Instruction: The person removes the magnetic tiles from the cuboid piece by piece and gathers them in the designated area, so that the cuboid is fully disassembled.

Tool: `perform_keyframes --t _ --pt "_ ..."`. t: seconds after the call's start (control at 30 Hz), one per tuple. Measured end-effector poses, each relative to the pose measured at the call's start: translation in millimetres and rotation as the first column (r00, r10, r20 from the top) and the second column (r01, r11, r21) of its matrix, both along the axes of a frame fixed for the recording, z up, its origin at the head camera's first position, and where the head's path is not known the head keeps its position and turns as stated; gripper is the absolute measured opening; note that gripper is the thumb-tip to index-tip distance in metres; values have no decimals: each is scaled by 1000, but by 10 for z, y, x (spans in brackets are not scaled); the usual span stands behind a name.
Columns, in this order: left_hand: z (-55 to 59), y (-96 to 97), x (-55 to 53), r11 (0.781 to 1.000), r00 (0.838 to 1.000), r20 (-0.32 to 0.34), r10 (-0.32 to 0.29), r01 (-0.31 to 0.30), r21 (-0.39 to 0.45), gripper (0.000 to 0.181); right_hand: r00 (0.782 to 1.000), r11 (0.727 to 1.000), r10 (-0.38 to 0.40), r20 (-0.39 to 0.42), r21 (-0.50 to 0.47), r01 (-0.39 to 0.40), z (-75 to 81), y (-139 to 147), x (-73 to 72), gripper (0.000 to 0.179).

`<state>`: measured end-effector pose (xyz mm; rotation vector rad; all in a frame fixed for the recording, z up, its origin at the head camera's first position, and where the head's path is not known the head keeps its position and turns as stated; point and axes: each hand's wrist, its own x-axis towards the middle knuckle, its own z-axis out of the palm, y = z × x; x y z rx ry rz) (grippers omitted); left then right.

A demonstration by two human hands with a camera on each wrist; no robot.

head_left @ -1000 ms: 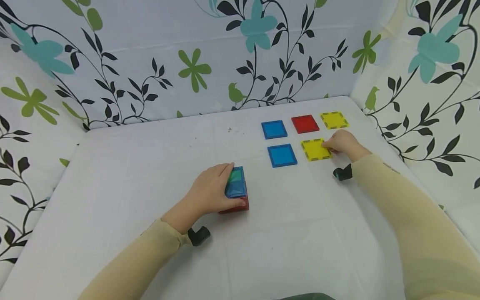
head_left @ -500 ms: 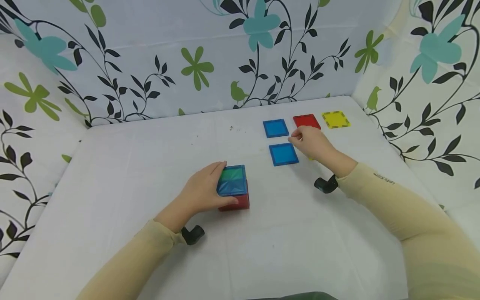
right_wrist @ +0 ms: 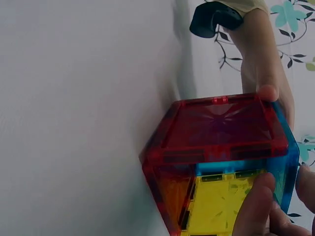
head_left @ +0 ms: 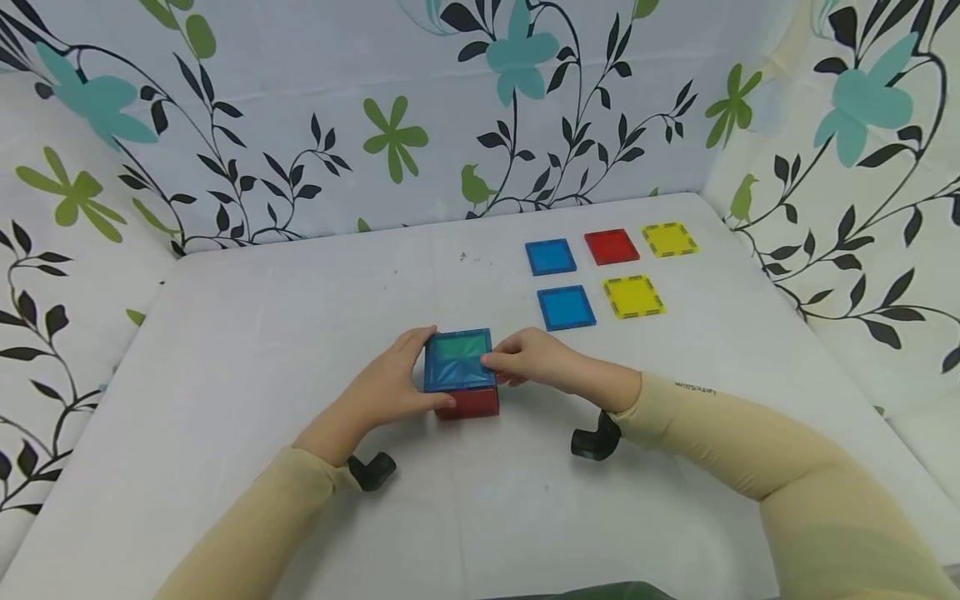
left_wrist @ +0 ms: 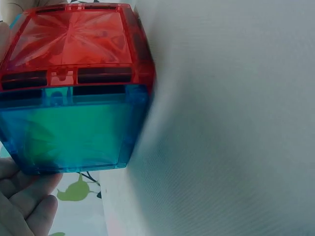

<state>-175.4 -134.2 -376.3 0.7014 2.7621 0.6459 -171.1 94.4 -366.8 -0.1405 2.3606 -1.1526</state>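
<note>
1. Head view: left hand grips the tile box from 9 o'clock, the box itself ahead at 12 o'clock
2. Right hand, at the box's 3 o'clock, pinches the edge of its blue top
3. Step in hand, seemingly: adjusting that top; next calls for a steady left grip
4. Towards 1 to 2 o'clock: near blue tile, near yellow tile; then far blue tile, red tile, far yellow tile
</note>
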Motion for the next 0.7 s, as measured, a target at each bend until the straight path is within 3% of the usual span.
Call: perform_keyframes --t 0.2,0.7 --pt "6 5 -1 1000 1000 2 8 -8 3 100 999 998 -43 21 -51 44 -11 -55 8 25" --pt "-4 18 2 1000 1000 5 26 -26 9 103 999 995 -48 9 -91 49 1 -58 44 23"
